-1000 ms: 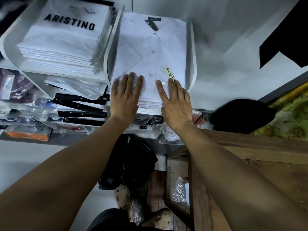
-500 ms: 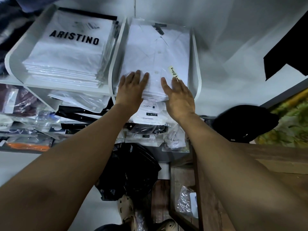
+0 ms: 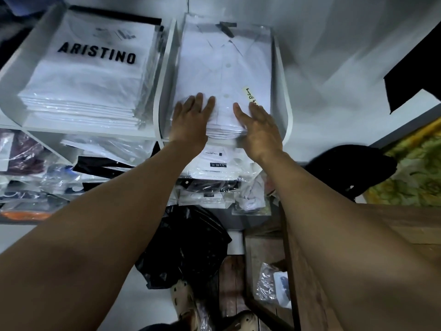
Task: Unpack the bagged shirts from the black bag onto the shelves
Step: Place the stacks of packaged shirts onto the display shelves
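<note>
Head camera: right hand point(image 3: 260, 132) hides part of the yellow label point(image 3: 247, 91) (writing unclear); it and left hand point(image 3: 191, 120) lie flat, fingers straight, atop the shirt stack point(image 3: 226, 68)

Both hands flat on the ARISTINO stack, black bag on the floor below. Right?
No. Head view: left hand and right hand lie flat on the plain white shirt stack, one compartment right of the ARISTINO stack. Black bag is on the floor below.

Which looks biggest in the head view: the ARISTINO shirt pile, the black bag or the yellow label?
1. ARISTINO shirt pile, largest.
2. Black bag, next, though it lies lower, farther from the camera, so unsure.
3. Yellow label, smallest.
</note>
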